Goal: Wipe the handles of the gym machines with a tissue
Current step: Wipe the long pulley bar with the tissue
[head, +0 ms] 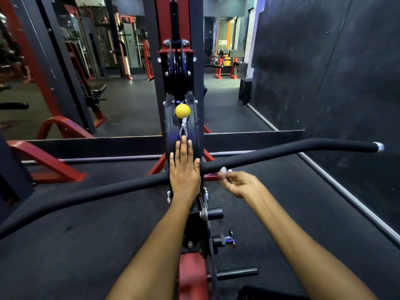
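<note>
Across the middle of the view a long black padded bar [281, 153] runs from the lower left edge up to a silver end cap at the right, its ends angled. The left hand [184, 169] lies flat over the bar's centre, fingers [183, 146] straight and together, their tips reaching toward the steel cable loop that hangs under a yellow ball [182, 110]. The right hand [240, 184] sits just below the bar, a little to the right of centre, with its fingers curled and pinching a small white tissue [223, 169]; the tissue is blurred, and whether it touches the bar's padding cannot be told. Behind the ball stands the red and black frame [195, 29] of the machine with its pulleys. Nothing here is a container. The bar's left end is cut off by the picture's edge, and its mid-section is hidden under the left palm. The tissue is mostly covered by the fingers holding it. Along the right runs a dark wall [335, 72]; the black rubber floor [86, 234] spreads beneath both forearms.
</note>
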Tool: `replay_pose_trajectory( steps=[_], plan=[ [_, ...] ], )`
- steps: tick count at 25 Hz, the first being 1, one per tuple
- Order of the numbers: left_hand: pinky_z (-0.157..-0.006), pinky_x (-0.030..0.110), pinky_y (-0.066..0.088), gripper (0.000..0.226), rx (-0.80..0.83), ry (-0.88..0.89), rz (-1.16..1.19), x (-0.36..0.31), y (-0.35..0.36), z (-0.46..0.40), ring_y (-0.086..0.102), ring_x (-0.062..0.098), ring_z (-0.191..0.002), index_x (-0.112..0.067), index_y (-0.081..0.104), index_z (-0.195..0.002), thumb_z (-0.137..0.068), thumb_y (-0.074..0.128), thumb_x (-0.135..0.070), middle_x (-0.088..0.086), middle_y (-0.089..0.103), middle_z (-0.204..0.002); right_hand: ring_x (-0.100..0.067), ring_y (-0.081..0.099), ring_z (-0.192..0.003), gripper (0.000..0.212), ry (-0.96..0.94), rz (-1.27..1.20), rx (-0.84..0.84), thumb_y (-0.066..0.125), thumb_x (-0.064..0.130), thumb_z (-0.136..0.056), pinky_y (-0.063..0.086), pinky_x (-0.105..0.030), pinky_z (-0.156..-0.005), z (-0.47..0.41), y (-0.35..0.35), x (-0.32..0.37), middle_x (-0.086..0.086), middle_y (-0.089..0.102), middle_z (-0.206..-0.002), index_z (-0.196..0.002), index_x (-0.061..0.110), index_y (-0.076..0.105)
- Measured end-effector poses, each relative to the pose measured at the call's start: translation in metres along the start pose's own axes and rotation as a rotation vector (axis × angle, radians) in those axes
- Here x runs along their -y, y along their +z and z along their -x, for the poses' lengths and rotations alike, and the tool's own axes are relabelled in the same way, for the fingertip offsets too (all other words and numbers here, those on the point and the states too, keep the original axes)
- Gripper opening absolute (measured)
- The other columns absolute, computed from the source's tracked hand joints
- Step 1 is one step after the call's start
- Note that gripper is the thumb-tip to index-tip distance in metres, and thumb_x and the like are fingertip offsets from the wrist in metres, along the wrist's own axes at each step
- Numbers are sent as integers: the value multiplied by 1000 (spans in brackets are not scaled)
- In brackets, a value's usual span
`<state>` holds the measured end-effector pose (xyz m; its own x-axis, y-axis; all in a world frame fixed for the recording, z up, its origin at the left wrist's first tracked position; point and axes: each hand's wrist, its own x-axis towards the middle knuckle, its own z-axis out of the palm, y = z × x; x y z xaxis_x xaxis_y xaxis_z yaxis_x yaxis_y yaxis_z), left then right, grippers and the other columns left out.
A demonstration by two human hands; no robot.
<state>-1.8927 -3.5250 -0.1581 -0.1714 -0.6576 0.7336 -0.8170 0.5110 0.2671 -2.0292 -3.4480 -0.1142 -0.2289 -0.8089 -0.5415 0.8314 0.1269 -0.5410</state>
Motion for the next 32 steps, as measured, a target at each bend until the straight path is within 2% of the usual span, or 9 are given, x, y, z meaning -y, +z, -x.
replay_pose_trajectory(
  steps=[5, 8, 10, 15, 19, 23, 25, 28, 32],
  plan=[
    [-117, 35, 3, 59, 51, 5, -10, 2, 0, -1, 12, 21, -147, -8, 19, -153, -100, 23, -34, 8, 15, -161, -14, 57, -57, 26, -282, -131, -155, 36, -6, -95, 50, -20, -42, 30, -58, 79, -7, 57, -70, -75, 2, 50],
    [-118, 37, 6, 59, 105, -7, -8, -1, -3, 1, 12, 21, -147, -10, 21, -153, -99, 23, -34, 8, 15, -161, 1, 58, -45, 26, -632, -16, -208, 47, -9, -90, 51, -12, -54, 37, -63, 67, 7, 62, -63, -75, 10, 58],
    [-118, 42, 7, 59, 175, 18, 24, -1, -11, 1, 8, 23, -149, -13, 19, -154, -99, 23, -35, 8, 8, -162, 1, 55, -41, 31, -668, 55, -224, 48, -17, -85, 46, -11, -47, 44, -62, 44, 8, 63, -52, -73, 9, 60],
    [-117, 55, -4, 60, 463, -95, 101, -23, -56, -9, -11, 24, -149, -15, 8, -155, -104, 33, -34, 3, -14, -161, -14, 54, -63, 28, -683, 442, -180, 46, -13, -87, 51, -15, -51, 95, -77, 21, -11, 62, -91, -110, -4, 60],
    [-118, 47, 4, 55, 430, -38, 273, -99, -101, 10, 7, 23, -149, -6, 28, -149, -102, 41, -29, 9, 18, -160, -16, 55, -62, 12, -809, 588, -253, 57, -8, -82, 55, -26, -61, 140, -101, 37, -17, 61, -86, -86, 0, 65],
    [-114, 39, 24, 44, 418, 163, 347, -177, -107, 61, 37, 25, -138, -7, 48, -137, -97, 49, -26, 11, 48, -144, -12, 58, -59, 26, -938, 1094, -546, 66, 31, -82, 48, -23, -63, 177, -142, 48, -3, 67, -62, -62, 14, 63],
    [-111, 36, 26, 41, 459, 219, 345, -211, -91, 91, 42, 25, -133, -8, 51, -134, -97, 50, -25, 10, 52, -140, -21, 61, -70, 30, -974, 1281, -664, 61, 41, -85, 43, -28, -64, 182, -175, 54, -5, 67, -72, -69, 15, 62],
    [-111, 35, 25, 41, 586, 295, 302, -254, -48, 124, 41, 24, -134, -9, 49, -136, -98, 48, -27, 9, 50, -141, -31, 58, -97, 19, -915, 1541, -877, 54, 26, -90, 43, -36, -76, 165, -230, 72, -11, 61, -102, -95, 11, 64],
    [-107, 34, 29, 39, 769, 370, 219, -329, -5, 127, 46, 22, -129, -11, 51, -134, -99, 45, -28, 6, 52, -138, -30, 55, -104, 24, -744, 1724, -961, 47, 17, -92, 43, -37, -83, 157, -287, 122, -11, 58, -111, -109, 8, 61]
  ],
)
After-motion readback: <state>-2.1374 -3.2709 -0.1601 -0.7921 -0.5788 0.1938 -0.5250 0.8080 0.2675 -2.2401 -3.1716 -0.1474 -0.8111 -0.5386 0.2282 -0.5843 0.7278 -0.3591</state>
